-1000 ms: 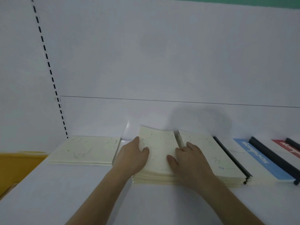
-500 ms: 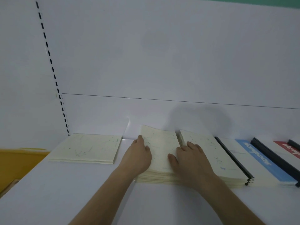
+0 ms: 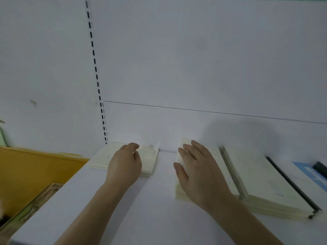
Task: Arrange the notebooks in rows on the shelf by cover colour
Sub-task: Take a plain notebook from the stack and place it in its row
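White shelf point(image 3: 155, 209) against white back panel. Left hand point(image 3: 124, 164), moved off middle cream stack point(image 3: 182, 174), now loosely curled over left cream stack point(image 3: 150, 158); right hand point(image 3: 198, 171) spread flat, pressing middle stack. Attention apparently shifting to squaring the left stack.

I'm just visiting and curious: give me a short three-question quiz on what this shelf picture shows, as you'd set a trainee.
1. True or false: the left hand is on the separate stack of cream paper-covered notebooks at the left.
2. What lies under the right hand? A) the blue-labelled white notebook; B) the middle cream notebook stack; C) the yellow cardboard box.
3. Fill in: between the two cream stacks under the hands shows a strip of bare white ____.

Key: 1 true; 2 B; 3 shelf.
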`<action>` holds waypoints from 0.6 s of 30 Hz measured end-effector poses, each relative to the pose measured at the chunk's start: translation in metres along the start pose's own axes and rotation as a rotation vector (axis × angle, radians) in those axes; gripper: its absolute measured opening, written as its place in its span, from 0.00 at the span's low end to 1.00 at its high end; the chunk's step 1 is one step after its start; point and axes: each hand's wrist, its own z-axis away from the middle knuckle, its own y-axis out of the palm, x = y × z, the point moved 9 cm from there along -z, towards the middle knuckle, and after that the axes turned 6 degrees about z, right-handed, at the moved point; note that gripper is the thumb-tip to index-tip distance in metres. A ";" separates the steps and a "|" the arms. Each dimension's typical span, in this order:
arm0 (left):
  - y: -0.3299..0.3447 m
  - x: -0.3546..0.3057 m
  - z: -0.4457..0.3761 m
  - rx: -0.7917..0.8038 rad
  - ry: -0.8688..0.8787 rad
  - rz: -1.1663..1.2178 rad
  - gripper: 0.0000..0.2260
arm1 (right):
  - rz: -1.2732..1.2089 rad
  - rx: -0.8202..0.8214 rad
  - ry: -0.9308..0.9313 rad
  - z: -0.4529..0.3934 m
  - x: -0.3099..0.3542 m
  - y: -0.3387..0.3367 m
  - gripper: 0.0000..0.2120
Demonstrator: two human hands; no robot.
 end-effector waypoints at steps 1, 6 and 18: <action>-0.001 0.013 -0.003 0.049 0.014 -0.104 0.16 | -0.013 -0.004 -0.028 -0.004 0.014 0.002 0.21; -0.001 0.075 -0.005 0.322 0.054 -0.520 0.29 | -0.016 0.043 -0.117 -0.024 0.080 0.033 0.24; -0.019 0.095 -0.012 0.424 0.284 -0.400 0.20 | 0.180 0.431 -0.135 -0.035 0.110 0.104 0.12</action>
